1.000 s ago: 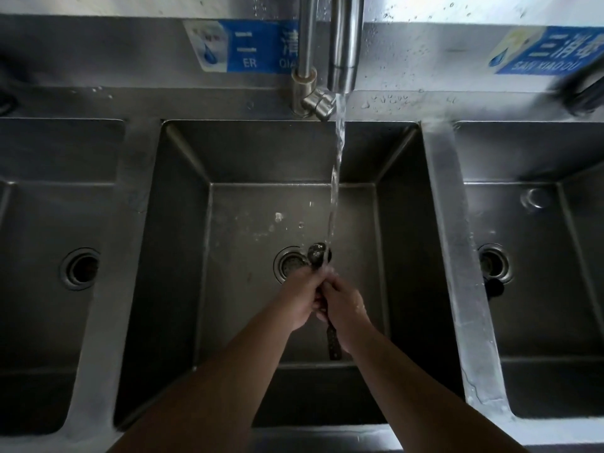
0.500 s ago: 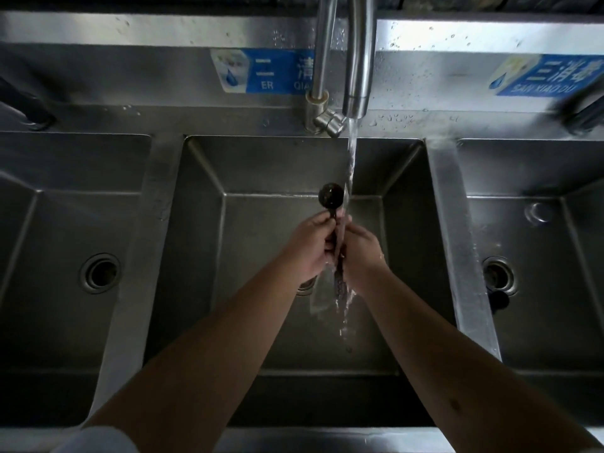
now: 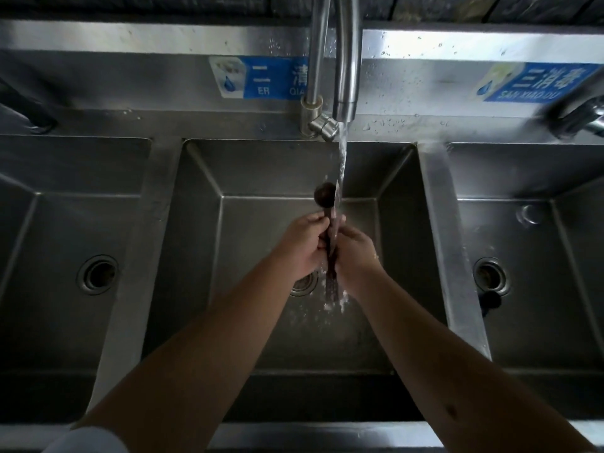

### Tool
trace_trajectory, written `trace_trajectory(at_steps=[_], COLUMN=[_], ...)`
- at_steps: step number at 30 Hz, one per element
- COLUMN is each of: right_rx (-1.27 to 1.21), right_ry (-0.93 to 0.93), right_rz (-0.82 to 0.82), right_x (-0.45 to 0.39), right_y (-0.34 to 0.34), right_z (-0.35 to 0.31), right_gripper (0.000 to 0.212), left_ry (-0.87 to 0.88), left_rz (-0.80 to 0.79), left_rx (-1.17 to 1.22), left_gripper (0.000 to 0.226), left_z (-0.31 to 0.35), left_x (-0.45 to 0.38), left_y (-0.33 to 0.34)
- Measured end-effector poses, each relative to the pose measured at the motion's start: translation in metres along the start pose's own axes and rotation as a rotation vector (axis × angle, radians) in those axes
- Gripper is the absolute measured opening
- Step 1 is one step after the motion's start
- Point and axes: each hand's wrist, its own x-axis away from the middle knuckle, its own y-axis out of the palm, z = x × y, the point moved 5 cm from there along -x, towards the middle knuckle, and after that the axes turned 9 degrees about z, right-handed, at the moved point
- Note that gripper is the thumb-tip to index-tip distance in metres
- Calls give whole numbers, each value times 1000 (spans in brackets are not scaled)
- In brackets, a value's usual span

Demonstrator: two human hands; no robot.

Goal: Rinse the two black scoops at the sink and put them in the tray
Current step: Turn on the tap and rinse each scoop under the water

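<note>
Head view is showing the left hand [image 3: 302, 245] and right hand [image 3: 354, 253] each keeping a closed grip on a black scoop [image 3: 326, 194] over the middle basin of the sink [image 3: 202, 223], its bowl pointing toward the back edge, while water [image 3: 341, 165] is running from the faucet [image 3: 344, 73] onto it.
</note>
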Motion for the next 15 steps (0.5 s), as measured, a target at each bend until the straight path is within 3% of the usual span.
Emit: trace_trajectory(at_steps=[6,10,15], right_rx=[246,511,441], right_ry=[146,83,166], right_rz=[126,188,159], right_x=[22,33,44], right_y=[-38,-55,-67], right_z=[65,87,100], right_gripper=[12,7,13], left_ry=[-203,-272,-300], left_rz=[-3,56,6], left_rx=[-39,-94,-85], left_gripper=[22,21,14], left_z=[-73,-103,-114], left_x=[28,45,52], left_y=[-29,-42,-50])
